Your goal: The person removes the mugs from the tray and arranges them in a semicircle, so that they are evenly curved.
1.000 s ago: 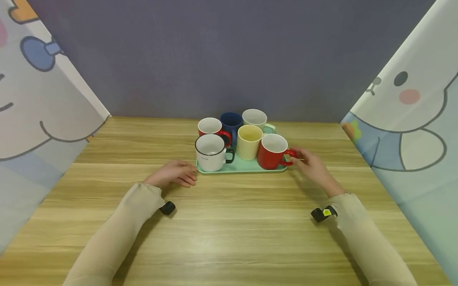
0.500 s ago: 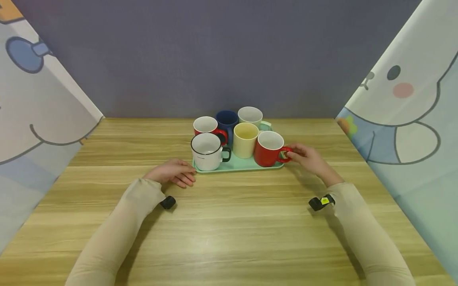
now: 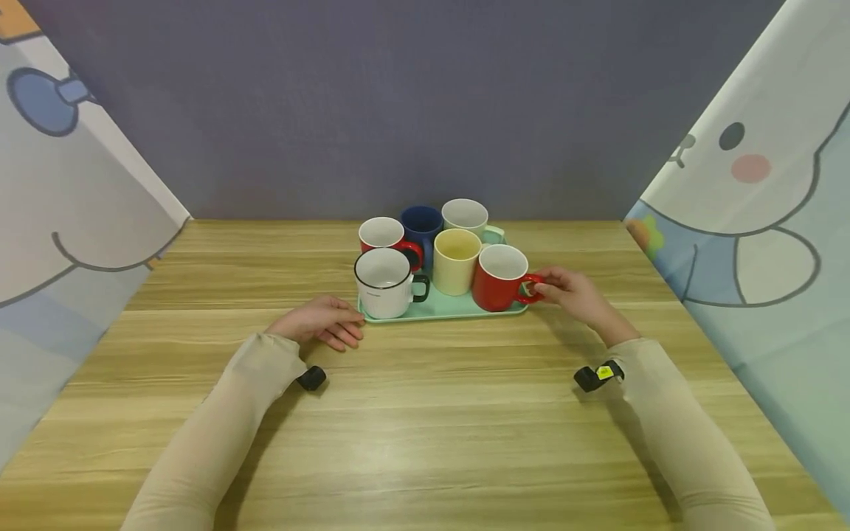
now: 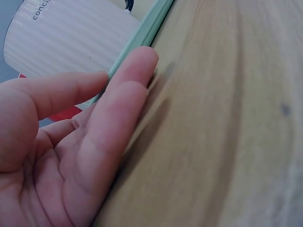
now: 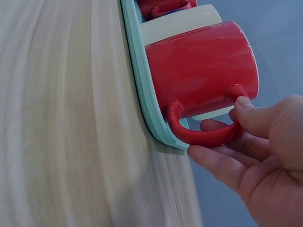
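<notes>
Several mugs stand on a mint-green tray [image 3: 438, 310]. At its front right corner is a red mug [image 3: 494, 284] with a white inside, upright, its handle pointing right. My right hand [image 3: 576, 295] grips this handle [image 5: 208, 135], thumb on top and fingers curled through and below. On the other side, my left hand [image 3: 319, 323] pinches the tray's left front edge, its thumb tip on the rim [image 4: 135, 42] and its fingers low along the outer side. Closest to that hand sits a white mug [image 3: 384, 287] with a black rim and handle.
A pale yellow mug [image 3: 456, 265] stands left of the gripped red one. Behind are another red mug [image 3: 380, 234], a dark blue mug [image 3: 421, 223] and a pale mug [image 3: 465, 214]. A grey wall [image 3: 412, 110] rises behind the wooden table [image 3: 425, 428].
The head view has shifted slightly. My right fingers have closed further around the red mug's handle, and my left thumb has come onto the tray's edge. The mugs keep their places on the tray.
</notes>
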Tool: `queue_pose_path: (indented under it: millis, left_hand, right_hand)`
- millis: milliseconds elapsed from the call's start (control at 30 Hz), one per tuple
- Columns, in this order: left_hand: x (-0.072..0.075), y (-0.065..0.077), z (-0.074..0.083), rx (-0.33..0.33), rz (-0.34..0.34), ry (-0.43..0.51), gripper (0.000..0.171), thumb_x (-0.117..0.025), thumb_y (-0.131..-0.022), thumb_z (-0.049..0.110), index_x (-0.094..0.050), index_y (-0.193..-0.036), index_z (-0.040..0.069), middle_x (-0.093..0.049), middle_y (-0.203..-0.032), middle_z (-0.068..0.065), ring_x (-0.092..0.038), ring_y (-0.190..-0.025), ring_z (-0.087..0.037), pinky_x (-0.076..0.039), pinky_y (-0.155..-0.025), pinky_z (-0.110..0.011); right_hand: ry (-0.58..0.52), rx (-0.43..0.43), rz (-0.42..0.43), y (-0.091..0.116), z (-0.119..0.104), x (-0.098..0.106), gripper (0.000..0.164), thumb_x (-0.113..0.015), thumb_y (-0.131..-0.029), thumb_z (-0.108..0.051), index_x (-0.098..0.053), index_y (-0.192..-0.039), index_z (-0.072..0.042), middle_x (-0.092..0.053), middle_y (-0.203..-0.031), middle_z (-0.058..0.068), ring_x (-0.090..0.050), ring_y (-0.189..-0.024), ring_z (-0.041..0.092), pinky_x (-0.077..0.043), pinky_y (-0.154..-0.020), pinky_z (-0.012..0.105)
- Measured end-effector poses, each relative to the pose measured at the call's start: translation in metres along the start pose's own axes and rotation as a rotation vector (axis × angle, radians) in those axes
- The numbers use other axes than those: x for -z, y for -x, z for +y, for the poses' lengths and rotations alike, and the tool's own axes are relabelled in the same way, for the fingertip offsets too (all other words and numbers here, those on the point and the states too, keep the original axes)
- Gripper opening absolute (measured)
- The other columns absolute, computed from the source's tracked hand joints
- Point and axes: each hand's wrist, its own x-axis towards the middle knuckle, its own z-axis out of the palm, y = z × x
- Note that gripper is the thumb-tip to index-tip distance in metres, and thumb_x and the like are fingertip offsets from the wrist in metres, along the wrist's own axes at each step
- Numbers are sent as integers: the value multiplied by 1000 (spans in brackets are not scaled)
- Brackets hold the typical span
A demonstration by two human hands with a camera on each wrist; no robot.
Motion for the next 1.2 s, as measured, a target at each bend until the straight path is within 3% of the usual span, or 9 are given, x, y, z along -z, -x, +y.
queue_pose_path:
  millis: [233,367,700,933,1200]
  left_hand:
    - [1,3,0,-15,-9,5,23,-58,-100,17,-62,-106,-5,-72,-83,-7,-72,-72,-15,-60,-65,-32]
    - [1,3,-1,-15,-9,13,23,-59,-100,17,-63,-105,-5,-72,-82,-7,-71,-72,-15,-60,-64,-32]
    - [-1,4,1,-10,7,17,21,-58,-100,16,-63,-105,-4,-72,-81,-6,-71,-71,-15,-59,-63,-31]
    - [-1,3,-1,-17,-4,12,23,-59,-100,17,-63,-105,-5,-72,-82,-7,-72,-72,-15,-59,-64,-31]
    - [-1,2,1,-11,7,11,20,-58,-100,15,-64,-104,-4,-72,-81,-7,-72,-71,-15,-59,-63,-31]
  right_hand:
    - [66,3,33,1,-2,-4,25,-55,-101,1,-56,-118,19,-65,-108,34,-68,-98,35,-57,-81,39]
    - [81,1,43,3,-1,-4,24,-55,-101,0,-57,-117,19,-65,-108,34,-67,-99,40,-57,-81,39]
    - [85,-7,66,2,0,-5,24,-56,-101,-1,-58,-116,18,-65,-107,33,-69,-96,32,-58,-80,34]
    - [48,-5,97,5,1,-2,25,-56,-100,1,-57,-116,21,-64,-108,36,-66,-86,0,-58,-78,32]
    - [-23,8,122,10,-5,9,27,-53,-101,3,-53,-118,24,-61,-110,40,-63,-85,-6,-57,-78,27]
